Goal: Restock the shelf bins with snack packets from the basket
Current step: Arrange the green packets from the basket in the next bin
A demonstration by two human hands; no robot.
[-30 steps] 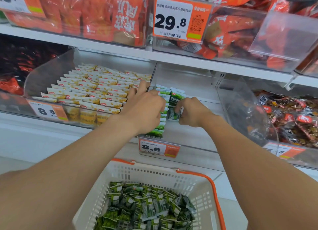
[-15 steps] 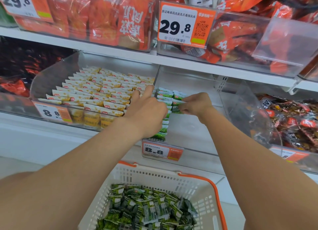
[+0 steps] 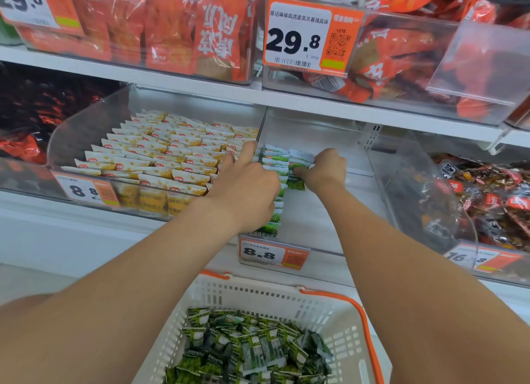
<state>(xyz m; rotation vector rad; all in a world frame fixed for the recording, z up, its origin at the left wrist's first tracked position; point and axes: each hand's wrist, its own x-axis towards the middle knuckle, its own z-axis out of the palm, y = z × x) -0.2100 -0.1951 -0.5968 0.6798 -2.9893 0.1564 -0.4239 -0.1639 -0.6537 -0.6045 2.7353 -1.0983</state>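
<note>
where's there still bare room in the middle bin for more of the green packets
Bare floor of the middle bin runs from the green packet row across to the right wall, in front of and behind the right hand, which pinches a green packet. Crowded: yellow packets fill the left bin, and the left hand covers the row's middle.

The orange tag [image 3: 309, 36] on the upper bin [image 3: 387, 96] reads "29.8". The front tag [image 3: 272, 253] on the middle bin [image 3: 321, 211] reads "8.8". The blurred right-hand tag [image 3: 481, 258] perhaps reads "16.8".
</note>
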